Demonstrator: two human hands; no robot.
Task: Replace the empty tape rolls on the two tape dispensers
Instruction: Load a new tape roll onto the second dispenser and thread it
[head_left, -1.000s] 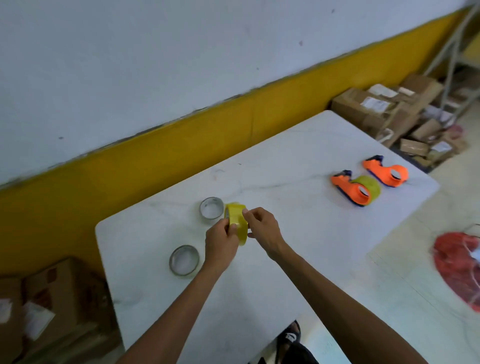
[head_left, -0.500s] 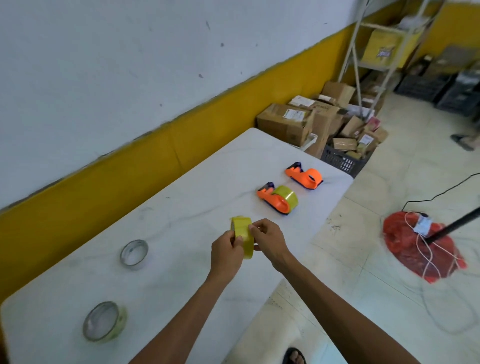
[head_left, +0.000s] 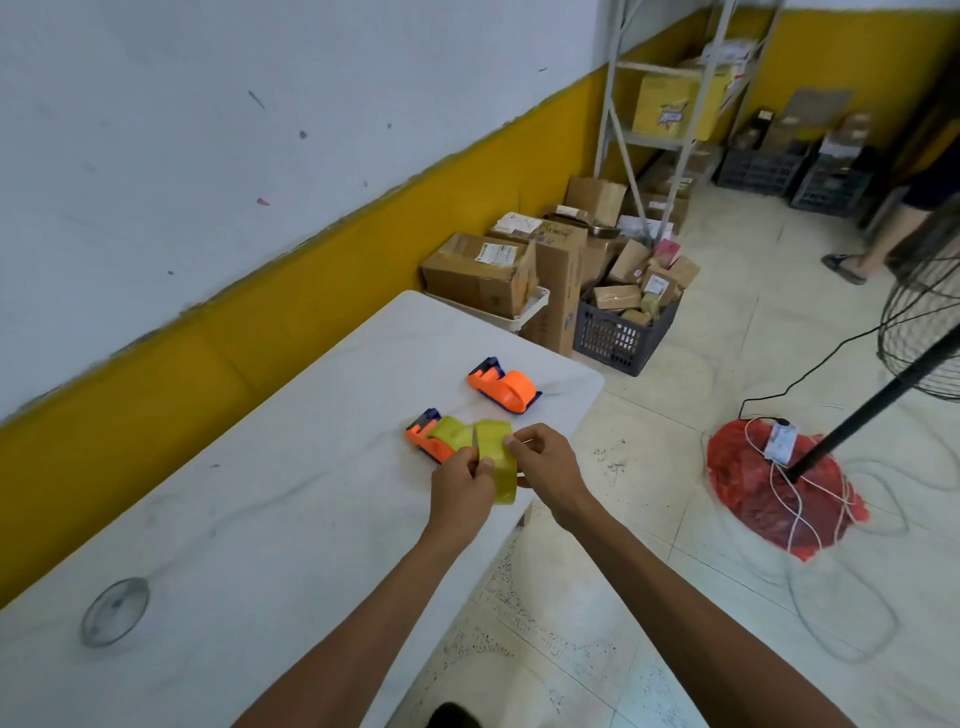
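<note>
Table (head_left: 291, 519) – 2 dispensers (head_left: 503, 385), empty roll (head_left: 115, 612).

A yellow tape roll (head_left: 496, 462) is held upright over the desk (head_left: 270, 519) beside two orange dispensers (nearer (head_left: 434, 438) loaded, farther (head_left: 505, 391) bare).

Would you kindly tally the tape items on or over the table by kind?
Orange dispensers: 2 (near, far)
Yellow rolls: 2 (one held, one on the near dispenser)
Empty cores: 1
Total: 5
</note>
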